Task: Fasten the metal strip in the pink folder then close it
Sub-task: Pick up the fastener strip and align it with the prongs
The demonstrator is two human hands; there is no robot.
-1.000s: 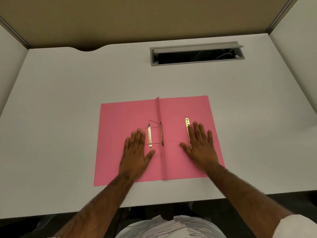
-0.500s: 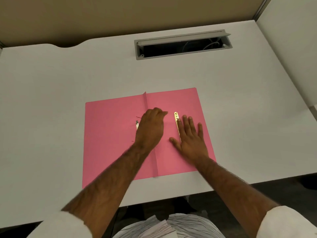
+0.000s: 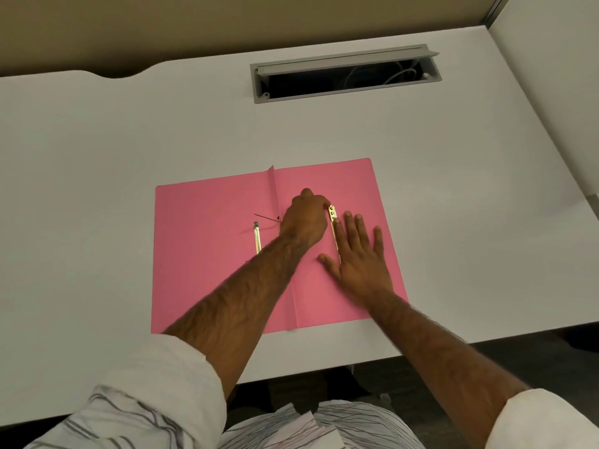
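Pink folder [image 3: 227, 254] lies open at frame centre on the table [image 3: 97, 140]. Right hand [image 3: 358, 254] rests flat, fingers spread, pinning the metal strip [image 3: 334, 228] steady. Left hand [image 3: 306, 218] crosses over, fingertips pinching the strip's top end to lift it.

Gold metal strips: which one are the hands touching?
The right strip, on the folder's right half; both hands meet there. The left strip lies untouched.

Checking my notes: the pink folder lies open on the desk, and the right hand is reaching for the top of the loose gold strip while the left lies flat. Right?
Not quite: the head view shows the left hand reaching for the strip, the right hand flat. The pink folder lies open.
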